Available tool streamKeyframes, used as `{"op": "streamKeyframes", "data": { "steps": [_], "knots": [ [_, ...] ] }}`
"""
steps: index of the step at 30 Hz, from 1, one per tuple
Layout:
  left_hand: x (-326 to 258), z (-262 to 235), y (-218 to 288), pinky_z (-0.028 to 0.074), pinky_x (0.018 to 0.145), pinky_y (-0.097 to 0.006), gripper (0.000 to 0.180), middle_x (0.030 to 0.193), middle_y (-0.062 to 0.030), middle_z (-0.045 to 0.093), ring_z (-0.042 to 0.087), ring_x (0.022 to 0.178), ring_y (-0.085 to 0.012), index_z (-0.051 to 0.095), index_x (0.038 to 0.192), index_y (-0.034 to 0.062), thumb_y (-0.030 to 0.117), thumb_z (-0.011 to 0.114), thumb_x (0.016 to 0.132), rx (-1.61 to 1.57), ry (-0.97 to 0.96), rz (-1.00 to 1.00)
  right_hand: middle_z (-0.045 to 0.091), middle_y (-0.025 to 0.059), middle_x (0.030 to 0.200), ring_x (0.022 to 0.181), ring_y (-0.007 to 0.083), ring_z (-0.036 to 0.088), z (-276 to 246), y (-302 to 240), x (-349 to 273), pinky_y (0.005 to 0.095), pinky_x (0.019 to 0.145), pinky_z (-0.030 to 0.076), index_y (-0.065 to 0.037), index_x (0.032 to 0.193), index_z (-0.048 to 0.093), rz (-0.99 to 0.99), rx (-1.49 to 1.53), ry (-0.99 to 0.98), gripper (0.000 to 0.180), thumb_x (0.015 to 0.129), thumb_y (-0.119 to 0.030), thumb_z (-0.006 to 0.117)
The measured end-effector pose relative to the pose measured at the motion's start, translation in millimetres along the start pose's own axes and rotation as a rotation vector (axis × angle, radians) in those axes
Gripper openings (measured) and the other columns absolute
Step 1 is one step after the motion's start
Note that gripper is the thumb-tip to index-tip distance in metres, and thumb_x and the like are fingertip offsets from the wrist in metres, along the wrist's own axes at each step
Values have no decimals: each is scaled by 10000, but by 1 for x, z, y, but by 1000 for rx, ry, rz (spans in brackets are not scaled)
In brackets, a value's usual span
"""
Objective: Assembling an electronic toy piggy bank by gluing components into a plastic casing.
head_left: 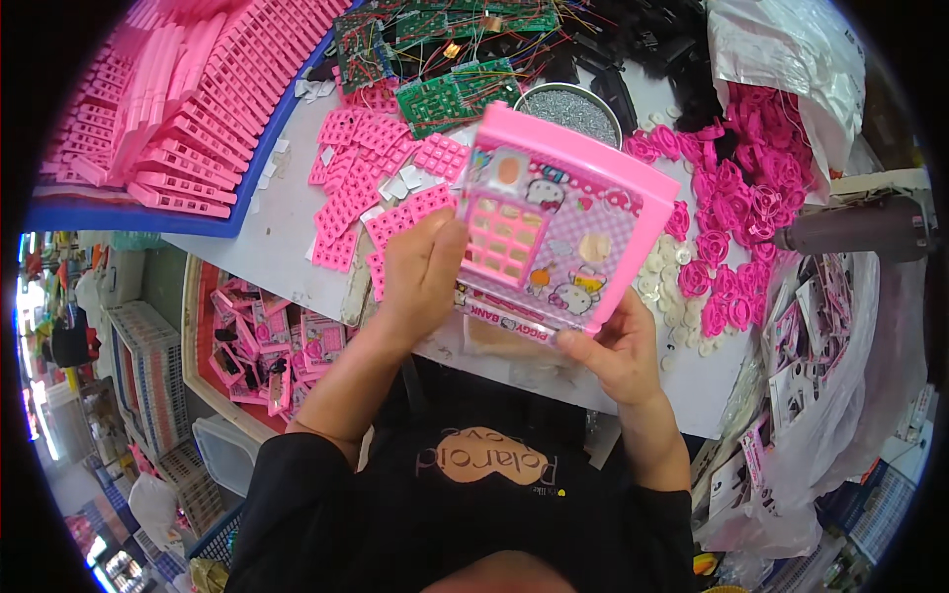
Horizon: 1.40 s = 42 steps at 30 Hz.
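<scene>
Over the middle of the table I hold a pink plastic toy panel (618,212), tilted, with a printed checked face, cartoon pictures and a grid of square openings at its left. My left hand (417,282) is closed on its left edge, thumb on the front. At the lower right corner my right hand (625,348) grips it, with the other fingers partly hidden behind. Just left of the panel lie several loose pink keypads (346,203), and white discs (675,301) are scattered to its right.
A blue crate (232,217) of stacked pink parts stands at the far left. Green circuit boards (455,97) with wires and a round tin (565,111) of small metal pieces lie behind. Pink ring-shaped parts (756,198) spill from a white bag (791,54). A box (193,341) of pink parts sits lower left.
</scene>
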State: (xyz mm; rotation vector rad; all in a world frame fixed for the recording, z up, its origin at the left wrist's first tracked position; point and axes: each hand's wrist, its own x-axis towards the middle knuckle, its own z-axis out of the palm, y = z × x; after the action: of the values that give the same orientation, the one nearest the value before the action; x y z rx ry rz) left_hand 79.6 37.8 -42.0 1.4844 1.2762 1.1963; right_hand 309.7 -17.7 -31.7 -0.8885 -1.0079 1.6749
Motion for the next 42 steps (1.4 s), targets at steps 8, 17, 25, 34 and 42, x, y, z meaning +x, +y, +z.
{"op": "streamKeyframes", "data": {
  "steps": [8, 17, 25, 34, 42],
  "knots": [
    [44, -13, 12, 412, 689, -215, 245, 898, 40, 623, 493, 801, -13, 672, 1062, 1, 213, 549, 1069, -273, -45, 98, 664, 99, 1274, 1148, 166, 646, -18, -21, 13, 336, 1008, 524, 21, 1438, 470, 145, -160, -49, 634, 865, 13, 740],
    [28, -49, 6, 504, 955, -464, 401, 1215, -93, 684, 613, 1155, -347, 718, 1108, 110, 124, 792, 713, 411, -621, 752, 636, 156, 1318, 1251, 382, 543, -78, -32, 46, 460, 1028, 473, -38, 1212, 690, -378, -1177, -244, 406, 814, -118, 668],
    [-3, -46, -24, 460, 1020, -512, 480, 1375, -113, 593, 519, 1289, -394, 690, 1146, 109, 70, 731, 670, 521, -614, 615, 462, 132, 1522, 1360, 433, 435, -58, -12, 55, 497, 1100, 432, -46, 1351, 578, -444, -1548, -289, 668, 794, -362, 767],
    [-3, -40, -1, 462, 971, -498, 332, 1256, -82, 642, 570, 1214, -315, 689, 1050, 107, 120, 775, 729, 666, -635, 506, 463, 152, 1518, 1320, 443, 465, -54, -12, 46, 498, 1098, 427, -39, 1383, 558, -310, -1645, -296, 696, 804, -354, 778],
    [-23, 6, 81, 544, 812, -349, 194, 1210, -230, 538, 617, 991, -305, 673, 1072, 62, 200, 716, 941, -1153, -721, 350, 460, 162, 1525, 1324, 467, 443, -54, -8, 47, 509, 1109, 414, -28, 1392, 554, -296, -1512, -273, 701, 805, -340, 775]
  ]
}}
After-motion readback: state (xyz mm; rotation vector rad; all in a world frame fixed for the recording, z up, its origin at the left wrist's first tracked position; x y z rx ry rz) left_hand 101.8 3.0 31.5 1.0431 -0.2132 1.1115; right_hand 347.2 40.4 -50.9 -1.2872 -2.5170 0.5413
